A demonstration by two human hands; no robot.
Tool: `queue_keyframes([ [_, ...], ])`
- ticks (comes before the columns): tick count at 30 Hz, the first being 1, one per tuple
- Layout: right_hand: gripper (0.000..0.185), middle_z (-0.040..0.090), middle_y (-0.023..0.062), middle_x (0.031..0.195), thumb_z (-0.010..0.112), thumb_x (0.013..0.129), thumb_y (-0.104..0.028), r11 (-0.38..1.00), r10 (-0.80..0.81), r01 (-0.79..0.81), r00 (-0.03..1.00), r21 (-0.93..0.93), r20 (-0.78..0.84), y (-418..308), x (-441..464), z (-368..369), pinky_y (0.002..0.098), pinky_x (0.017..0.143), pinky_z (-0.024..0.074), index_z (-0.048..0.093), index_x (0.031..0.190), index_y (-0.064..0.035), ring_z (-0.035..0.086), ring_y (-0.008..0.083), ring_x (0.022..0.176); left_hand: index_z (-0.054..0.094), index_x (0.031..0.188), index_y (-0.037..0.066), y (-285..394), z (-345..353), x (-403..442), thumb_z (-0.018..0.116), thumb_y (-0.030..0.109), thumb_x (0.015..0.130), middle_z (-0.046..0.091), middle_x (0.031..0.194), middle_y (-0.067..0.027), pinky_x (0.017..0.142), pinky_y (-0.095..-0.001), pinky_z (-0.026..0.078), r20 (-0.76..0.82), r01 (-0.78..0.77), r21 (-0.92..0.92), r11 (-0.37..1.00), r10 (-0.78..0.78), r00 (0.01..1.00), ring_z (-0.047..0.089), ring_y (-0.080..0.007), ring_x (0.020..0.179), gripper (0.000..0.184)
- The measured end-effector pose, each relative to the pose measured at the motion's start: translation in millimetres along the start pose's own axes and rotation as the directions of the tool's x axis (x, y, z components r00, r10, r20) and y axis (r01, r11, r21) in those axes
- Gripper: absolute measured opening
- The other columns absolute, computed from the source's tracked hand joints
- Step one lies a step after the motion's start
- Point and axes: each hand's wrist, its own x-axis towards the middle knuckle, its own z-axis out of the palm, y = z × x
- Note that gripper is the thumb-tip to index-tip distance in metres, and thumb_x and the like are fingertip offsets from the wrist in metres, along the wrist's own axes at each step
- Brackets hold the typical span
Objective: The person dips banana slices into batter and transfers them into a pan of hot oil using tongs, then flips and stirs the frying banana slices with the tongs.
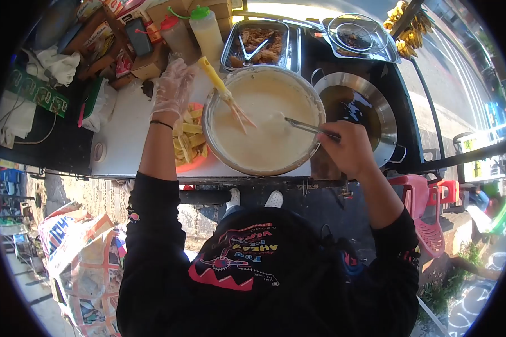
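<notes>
A large round bowl (pixel 264 151) of pale batter stands on the cart top. My right hand (pixel 348 147) holds metal tongs (pixel 309 126) over its right rim, with the tips at the batter. A whisk with a yellow handle (pixel 212 74) leans in the bowl, its wires in the batter. My left hand (pixel 174 89), in a clear plastic glove, is left of the bowl with its fingers extended, above a plate of sliced bananas (pixel 190 140). Nothing shows in this hand.
A pan of dark oil (pixel 385 109) stands right of the bowl. Behind are a tray of brown food (pixel 261 45), a tray with strainers (pixel 357 39), sauce bottles (pixel 206 35) and boxes (pixel 95 36). A pink stool (pixel 424 213) stands at the lower right.
</notes>
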Motion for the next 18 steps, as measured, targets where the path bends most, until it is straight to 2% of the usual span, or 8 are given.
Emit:
queue_keyframes([
  [2, 0.023, 0.074, 0.0148, 0.086, 0.073, 0.088, -0.016, 0.937, 0.233, -0.224, 0.973, 0.267, -0.001, 21.4, -12.8, -0.9, 0.0322, 0.071, 0.053, 0.074, 0.102, 0.0016, 0.07, 0.0203, 0.073, 0.06, 0.12, 0.002, -13.7, -31.8, -15.8, 0.073, 0.028, 0.09, 0.071, 0.103, -0.0116, 0.085, -0.0318, 0.053, -0.157, -0.06, -0.079, 0.995, 0.047, 0.986, 0.068, -0.0205, 0.091, 0.042],
  [4, 0.025, 0.07, 0.0076, 0.08, 0.072, 0.091, -0.016, 0.815, 0.396, -0.375, 0.917, 0.442, 0.047, 50.5, -24.6, 14.2, 0.0256, 0.057, 0.0475, 0.072, 0.104, 0.0053, 0.06, 0.0105, 0.061, 0.065, 0.114, 0.006, 1.0, -45.9, -52.7, 0.074, 0.024, 0.086, 0.071, 0.109, -0.0127, 0.09, -0.035, 0.052, 0.116, 0.11, 0.393, 0.913, -0.168, 0.979, 0.068, -0.0278, 0.097, 0.035],
  [5, 0.025, 0.07, 0.0076, 0.08, 0.072, 0.091, -0.016, 0.815, 0.401, -0.379, 0.915, 0.438, 0.045, 52.2, -26.6, 12.0, 0.0256, 0.057, 0.0475, 0.072, 0.104, 0.0053, 0.06, 0.0105, 0.061, 0.067, 0.108, 0.007, 4.3, -44.5, -71.3, 0.074, 0.023, 0.084, 0.07, 0.111, -0.0131, 0.092, -0.0374, 0.052, 0.237, 0.002, 0.477, 0.879, -0.13, 0.963, 0.067, -0.0303, 0.1, 0.03],
  [7, 0.028, 0.063, 0.0029, 0.078, 0.071, 0.093, -0.016, 0.42, 0.586, -0.488, 0.79, 0.765, 0.182, 57.3, -32.7, -1.1, 0.0197, 0.046, 0.035, 0.07, 0.108, 0.007, 0.048, 0.004, 0.051, 0.07, 0.103, 0.008, 2.1, -29.3, -92.6, 0.074, 0.021, 0.082, 0.069, 0.113, -0.0136, 0.093, -0.0398, 0.051, 0.379, -0.145, 0.51, 0.848, -0.07, 0.923, 0.065, -0.0329, 0.104, 0.026],
  [10, 0.028, 0.06, 0.0022, 0.077, 0.071, 0.094, -0.016, 0.266, 0.604, -0.317, 0.791, 0.91, 0.098, 72.4, -51.8, -23.8, 0.0187, 0.042, 0.0258, 0.068, 0.111, 0.0063, 0.04, 0.0005, 0.048, 0.071, 0.098, 0.009, -25.3, -16.3, -91.8, 0.073, 0.024, 0.082, 0.068, 0.111, -0.014, 0.095, -0.0409, 0.05, 0.378, -0.222, 0.621, 0.751, -0.04, 0.925, 0.064, -0.0328, 0.107, 0.022],
  [11, 0.027, 0.061, 0.0012, 0.078, 0.071, 0.093, -0.017, 0.262, 0.609, -0.299, 0.789, 0.918, 0.083, 80.9, -61.2, -30.1, 0.0191, 0.043, 0.0289, 0.069, 0.109, 0.0051, 0.043, 0.0006, 0.051, 0.071, 0.098, 0.009, -28.4, -16.0, -83.5, 0.072, 0.024, 0.082, 0.068, 0.111, -0.0141, 0.096, -0.0409, 0.05, 0.45, -0.228, 0.678, 0.699, -0.149, 0.881, 0.064, -0.0326, 0.107, 0.022],
  [15, 0.029, 0.062, -0.0008, 0.078, 0.07, 0.093, -0.022, 0.454, 0.768, -0.516, 0.64, 0.726, -0.025, 122.7, -98.9, -14.6, 0.0216, 0.047, 0.0339, 0.072, 0.106, 0.0046, 0.048, 0.0031, 0.057, 0.073, 0.096, 0.007, -31.4, -23.1, -73.9, 0.073, 0.032, 0.081, 0.072, 0.095, -0.0164, 0.08, -0.0426, 0.055, 0.523, -0.469, 0.691, 0.55, 0.066, 0.85, 0.069, -0.0347, 0.09, 0.029],
  [18, 0.032, 0.072, 0.0105, 0.08, 0.068, 0.09, -0.025, 0.682, 0.712, -0.583, 0.667, 0.441, -0.219, 176.8, -136.3, 38.9, 0.0321, 0.063, 0.0491, 0.073, 0.104, 0.0037, 0.067, 0.0197, 0.068, 0.072, 0.092, 0.006, -20.0, -33.3, -69.3, 0.076, 0.018, 0.076, 0.071, 0.092, -0.0166, 0.077, -0.0416, 0.056, 0.475, -0.229, 0.613, 0.756, -0.122, 0.871, 0.069, -0.0333, 0.087, 0.02],
])
